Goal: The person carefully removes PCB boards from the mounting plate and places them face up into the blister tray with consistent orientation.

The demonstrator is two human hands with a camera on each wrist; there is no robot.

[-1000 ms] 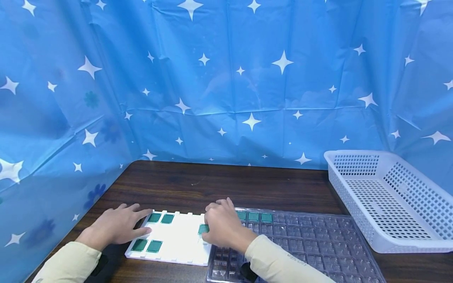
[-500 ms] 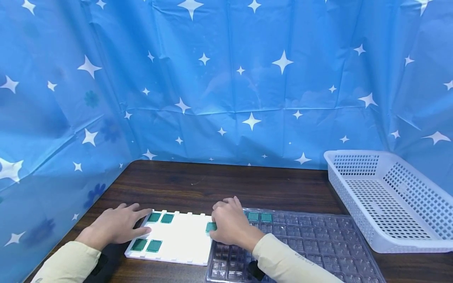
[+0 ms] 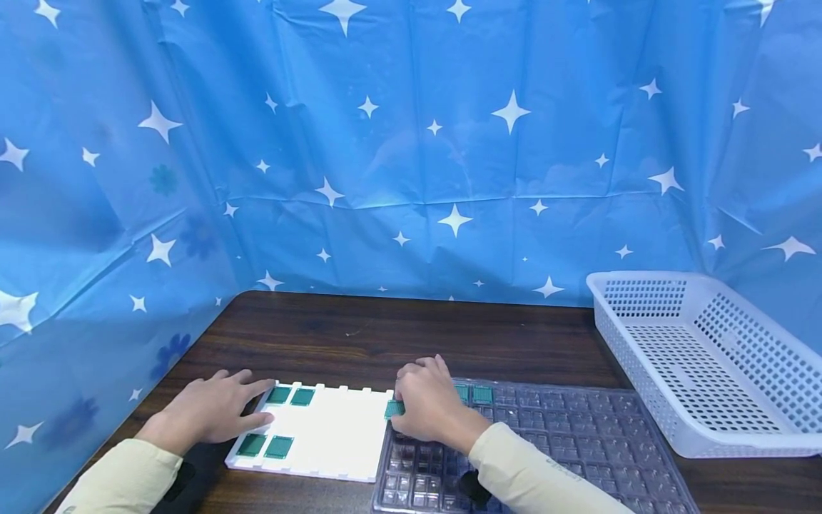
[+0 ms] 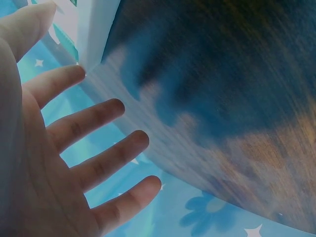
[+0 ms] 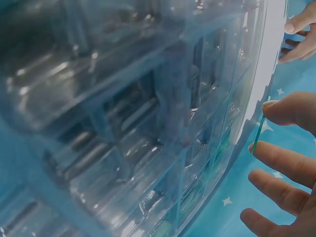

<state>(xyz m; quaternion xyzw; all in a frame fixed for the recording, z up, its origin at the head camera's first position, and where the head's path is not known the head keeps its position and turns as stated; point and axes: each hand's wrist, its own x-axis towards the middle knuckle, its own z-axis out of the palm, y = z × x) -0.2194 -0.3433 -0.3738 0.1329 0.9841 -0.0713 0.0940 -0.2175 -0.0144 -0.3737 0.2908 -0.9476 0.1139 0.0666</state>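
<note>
My right hand [image 3: 427, 403] pinches a small green circuit board [image 3: 394, 409] between thumb and index finger. In the right wrist view the board [image 5: 259, 129] appears edge-on as a thin line, with the other fingers spread away. It hovers where the white holder [image 3: 337, 435] meets the clear plastic tray [image 3: 552, 442]. Spread fingers of my left hand [image 3: 205, 410] lie at the white holder's left end, thumb over its surface. Several green boards [image 3: 279, 447] sit at the holder's left part. Two more boards [image 3: 482, 395] show in the tray's back row, partly behind my right hand.
A white perforated basket [image 3: 700, 378] stands on the right side of the dark wooden table [image 3: 411, 328]. A blue star-patterned curtain [image 3: 411, 157] surrounds the table at the back and left. The clear tray is divided into many small compartments.
My right hand has moved right, carrying the green board from over the white holder's right end to the clear tray's left edge. The left hand has stayed in place.
</note>
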